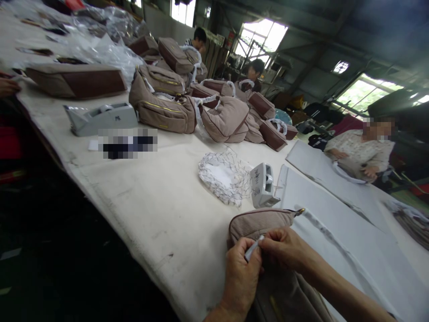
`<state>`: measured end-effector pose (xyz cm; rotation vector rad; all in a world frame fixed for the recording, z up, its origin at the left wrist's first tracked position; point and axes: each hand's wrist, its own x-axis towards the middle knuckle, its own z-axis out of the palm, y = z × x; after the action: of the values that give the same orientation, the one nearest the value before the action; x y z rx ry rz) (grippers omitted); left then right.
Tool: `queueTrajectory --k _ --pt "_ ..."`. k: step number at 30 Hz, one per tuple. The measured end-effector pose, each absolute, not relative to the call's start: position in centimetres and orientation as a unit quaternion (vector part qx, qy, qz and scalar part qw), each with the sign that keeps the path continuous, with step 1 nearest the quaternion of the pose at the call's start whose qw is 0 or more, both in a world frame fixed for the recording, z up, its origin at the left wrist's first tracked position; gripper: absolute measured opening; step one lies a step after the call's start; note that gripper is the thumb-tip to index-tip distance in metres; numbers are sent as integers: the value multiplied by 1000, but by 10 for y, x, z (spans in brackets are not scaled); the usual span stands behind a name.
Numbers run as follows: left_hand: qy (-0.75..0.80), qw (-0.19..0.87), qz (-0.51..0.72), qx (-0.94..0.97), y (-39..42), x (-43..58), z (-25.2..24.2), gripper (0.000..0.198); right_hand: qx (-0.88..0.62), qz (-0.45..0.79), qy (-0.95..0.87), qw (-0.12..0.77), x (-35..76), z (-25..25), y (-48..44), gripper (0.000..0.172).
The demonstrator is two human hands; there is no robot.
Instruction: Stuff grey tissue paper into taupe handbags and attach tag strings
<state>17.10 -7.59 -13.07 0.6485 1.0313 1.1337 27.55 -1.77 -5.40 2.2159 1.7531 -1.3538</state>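
Observation:
A taupe fabric bag (pixel 263 220) lies on the table in front of me, with a brass-coloured ring at its far right corner. Over it, both hands meet on a small whitish strip (pixel 254 248), which could be paper or wrapping; its exact kind cannot be made out. My left hand (pixel 241 273) pinches the strip between thumb and fingers. At the strip's upper end, the fingertips of my right hand (pixel 284 248) are closed on it. A long strap wrapped in white (pixel 330 237) runs from the ring towards the lower right.
Beyond the bag stand a grey tape dispenser (pixel 263 185) and a crumpled white netted bundle (pixel 224 176). Another tape dispenser (pixel 103 118) sits farther left, before a heap of similar bags (pixel 164 112). A co-worker (pixel 360 150) sits at the right across the table (pixel 157 201).

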Motion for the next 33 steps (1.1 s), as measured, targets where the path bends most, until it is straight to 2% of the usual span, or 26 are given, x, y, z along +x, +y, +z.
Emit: queueTrajectory --k 8,14,22,27,30,33 --pt "406 722 507 239 -72 166 -131 24 661 -496 562 -11 289 -51 -23 25" --pt "408 736 496 214 -71 164 -130 26 656 -409 632 -54 286 -60 -35 23" --pt "388 805 434 112 -76 161 -120 44 687 -272 668 -91 281 -77 -53 28" --pt "415 771 464 135 -82 165 -116 38 696 -224 679 -70 284 -83 -55 32" --pt "451 725 483 195 -86 167 -120 32 656 -252 711 -21 288 -66 -47 27" --pt "456 702 499 222 -89 167 -123 29 606 -273 747 -22 289 -43 -35 24"
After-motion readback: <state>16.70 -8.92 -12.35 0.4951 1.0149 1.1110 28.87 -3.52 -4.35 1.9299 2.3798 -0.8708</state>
